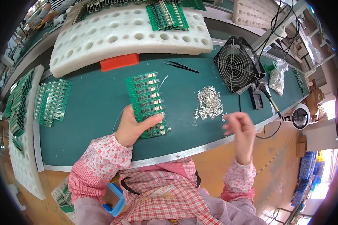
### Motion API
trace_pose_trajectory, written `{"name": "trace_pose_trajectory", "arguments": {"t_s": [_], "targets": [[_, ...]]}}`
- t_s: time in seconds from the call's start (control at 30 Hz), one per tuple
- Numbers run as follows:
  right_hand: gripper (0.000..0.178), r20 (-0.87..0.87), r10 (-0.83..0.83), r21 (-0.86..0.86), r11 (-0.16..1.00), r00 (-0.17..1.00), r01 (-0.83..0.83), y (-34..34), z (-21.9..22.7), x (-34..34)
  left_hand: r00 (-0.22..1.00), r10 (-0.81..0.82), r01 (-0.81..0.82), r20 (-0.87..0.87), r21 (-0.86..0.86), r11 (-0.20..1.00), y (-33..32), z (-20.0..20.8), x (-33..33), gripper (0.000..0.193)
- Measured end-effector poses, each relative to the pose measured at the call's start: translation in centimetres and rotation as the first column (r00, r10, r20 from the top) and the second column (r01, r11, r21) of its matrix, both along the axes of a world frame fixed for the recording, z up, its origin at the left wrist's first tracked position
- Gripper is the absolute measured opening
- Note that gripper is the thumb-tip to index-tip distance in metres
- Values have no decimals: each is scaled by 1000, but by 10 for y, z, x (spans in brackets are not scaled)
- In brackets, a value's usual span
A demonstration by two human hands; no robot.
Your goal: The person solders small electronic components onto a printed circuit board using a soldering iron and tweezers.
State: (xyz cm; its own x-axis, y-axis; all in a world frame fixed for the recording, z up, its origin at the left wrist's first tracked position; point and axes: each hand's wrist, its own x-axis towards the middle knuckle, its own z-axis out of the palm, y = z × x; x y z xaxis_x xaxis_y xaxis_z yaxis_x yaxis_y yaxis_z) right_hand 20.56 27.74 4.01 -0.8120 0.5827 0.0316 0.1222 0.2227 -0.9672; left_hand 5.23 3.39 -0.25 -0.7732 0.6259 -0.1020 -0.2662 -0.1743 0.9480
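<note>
- Green surface (97, 112) spreads across my remote view, a black fan (234, 66) at far right.
- I see the left hand (129, 129), its fingers grasping a green circuit board (144, 92) over the middle.
- Near right, the right hand (243, 129) sits beside a pile of silvery parts (208, 102), fingers half-curled; with the blur, I cannot tell whether they pinch one.

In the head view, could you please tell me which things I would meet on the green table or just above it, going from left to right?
Loose circuit boards → held circuit board in the left hand → pile of small silver parts → right hand → clear bag.
</note>
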Motion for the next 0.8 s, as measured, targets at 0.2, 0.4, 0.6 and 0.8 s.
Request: {"name": "trace_pose_trajectory", "arguments": {"t_s": [0.2, 0.4, 0.6, 0.8], "targets": [[21, -62, 273, -594, 763, 960, -256, -53, -19, -44, 991, -33, 28, 126, 46, 999, -2, 3, 0, 24], [26, -127, 336, -792, 532, 933, -300, -56, -32, -53, 978, -102, 89, 182, 83, 993, -6, 2, -4, 33], [23, -100, 303, -696, 659, 948, -285, -54, -35, -53, 975, -104, 86, 196, 98, 991, -6, 1, -5, 36], [25, -98, 286, -697, 665, 953, -271, -54, -30, -52, 974, -104, 84, 201, 104, 991, -7, 1, -5, 36]]}}
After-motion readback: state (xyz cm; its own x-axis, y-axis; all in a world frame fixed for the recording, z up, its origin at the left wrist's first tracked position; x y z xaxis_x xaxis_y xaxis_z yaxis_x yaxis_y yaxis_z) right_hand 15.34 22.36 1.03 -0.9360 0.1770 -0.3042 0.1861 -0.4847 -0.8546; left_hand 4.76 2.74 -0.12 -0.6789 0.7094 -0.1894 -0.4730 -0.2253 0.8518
